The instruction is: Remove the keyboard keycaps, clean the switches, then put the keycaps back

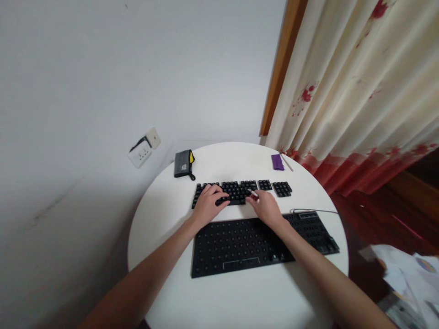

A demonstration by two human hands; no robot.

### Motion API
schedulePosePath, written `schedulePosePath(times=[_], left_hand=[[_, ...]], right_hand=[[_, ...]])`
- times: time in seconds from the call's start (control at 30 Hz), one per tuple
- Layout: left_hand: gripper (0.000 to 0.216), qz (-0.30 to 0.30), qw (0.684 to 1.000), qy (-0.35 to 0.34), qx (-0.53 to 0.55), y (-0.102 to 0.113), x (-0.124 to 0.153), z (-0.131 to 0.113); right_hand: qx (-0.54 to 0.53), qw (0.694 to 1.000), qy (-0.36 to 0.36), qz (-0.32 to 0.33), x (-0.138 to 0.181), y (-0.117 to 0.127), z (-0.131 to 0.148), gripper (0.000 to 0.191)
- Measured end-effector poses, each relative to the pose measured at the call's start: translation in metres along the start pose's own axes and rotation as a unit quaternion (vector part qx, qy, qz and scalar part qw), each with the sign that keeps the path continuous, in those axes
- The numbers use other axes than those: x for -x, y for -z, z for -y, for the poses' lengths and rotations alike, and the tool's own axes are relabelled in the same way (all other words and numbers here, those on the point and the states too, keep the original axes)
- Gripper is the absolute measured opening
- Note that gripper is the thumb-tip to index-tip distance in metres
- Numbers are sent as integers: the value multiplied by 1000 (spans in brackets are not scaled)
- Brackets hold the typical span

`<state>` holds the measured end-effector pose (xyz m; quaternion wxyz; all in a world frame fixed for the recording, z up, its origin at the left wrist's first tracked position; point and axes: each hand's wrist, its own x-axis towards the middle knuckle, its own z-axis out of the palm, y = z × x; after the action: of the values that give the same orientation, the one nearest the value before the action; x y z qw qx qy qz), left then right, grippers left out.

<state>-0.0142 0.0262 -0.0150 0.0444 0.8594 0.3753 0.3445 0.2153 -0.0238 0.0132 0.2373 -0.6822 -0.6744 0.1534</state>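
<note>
Black keycaps lie laid out in rows, grouped like a keyboard, across the middle of a round white table. My left hand rests over the left part of these rows, fingers spread and thumb apart from the index finger. In my right hand, thumb and fingers pinch a thin white pen-like stick, its dark tip over the right end of the main rows. Closer to me lies a black keyboard base with its keycaps off, partly covered by my right forearm.
A dark zip pouch sits at the table's back left. At the back right are a purple cloth and a thin pale stick. A cable runs off the right edge. Behind stand a wall with sockets and a curtain.
</note>
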Motion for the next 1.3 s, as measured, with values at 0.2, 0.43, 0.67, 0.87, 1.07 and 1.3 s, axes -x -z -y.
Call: schedulePosePath(times=[0.2, 0.43, 0.67, 0.87, 1.07, 1.3], left_hand=[[15, -8, 1000, -4, 25, 4, -2, -12], [16, -2, 997, -32, 65, 4, -1, -28], [16, 29, 994, -46, 93, -1, 5, -44], [17, 72, 991, -61, 91, -6, 8, -46], [17, 99, 987, -87, 90, -5, 8, -46], [19, 115, 985, -104, 72, -5, 10, -46]], right_hand=[[-238, 961, 23, -142, 52, 51, -15, 45], [-317, 938, -116, -75, 129, 44, -42, 43], [-315, 940, -122, -55, 149, 20, -47, 43], [-200, 975, -84, -53, 149, 17, -31, 38], [4, 998, -4, -65, 155, 5, -15, 32], [-129, 990, -57, -29, 151, 9, -28, 35]])
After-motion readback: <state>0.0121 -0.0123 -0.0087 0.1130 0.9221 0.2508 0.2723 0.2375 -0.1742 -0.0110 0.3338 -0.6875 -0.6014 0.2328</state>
